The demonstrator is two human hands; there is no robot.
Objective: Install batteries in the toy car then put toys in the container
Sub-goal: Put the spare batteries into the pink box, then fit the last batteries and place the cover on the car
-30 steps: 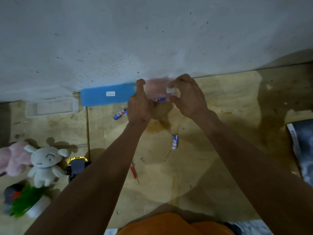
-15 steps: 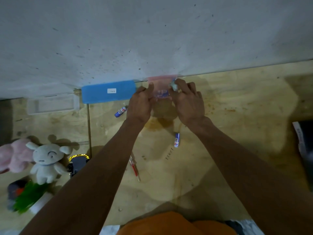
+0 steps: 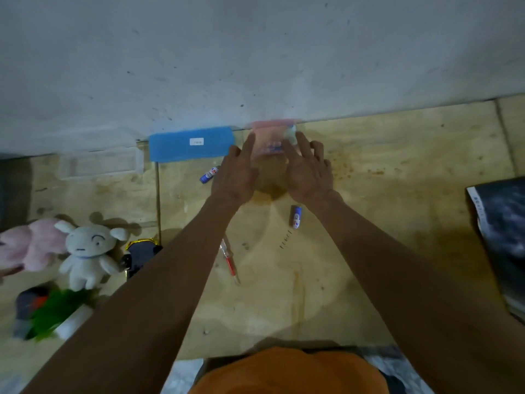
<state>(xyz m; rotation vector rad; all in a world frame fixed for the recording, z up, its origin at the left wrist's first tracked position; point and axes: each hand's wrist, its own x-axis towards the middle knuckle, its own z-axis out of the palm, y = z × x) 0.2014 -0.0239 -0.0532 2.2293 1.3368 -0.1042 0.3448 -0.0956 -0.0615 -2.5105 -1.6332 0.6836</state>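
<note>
I hold a pink toy car, blurred, above the wooden floor close to the wall. My left hand grips its left side with the index finger stretched up along it. My right hand lies over its right side with fairly straight fingers. A blue battery shows in the car between my hands. Two loose blue batteries lie on the floor, one left of my left hand, the other below my right wrist. A clear container sits at the wall on the left.
A blue lid lies against the wall. A red screwdriver and small screws lie between my arms. At the left are a white plush, a pink plush, a dark toy and a green toy. A dark bag is at the right.
My right hand went from pinching at the car's battery bay to lying over the car with straighter fingers. Both hands moved the car slightly up toward the wall.
</note>
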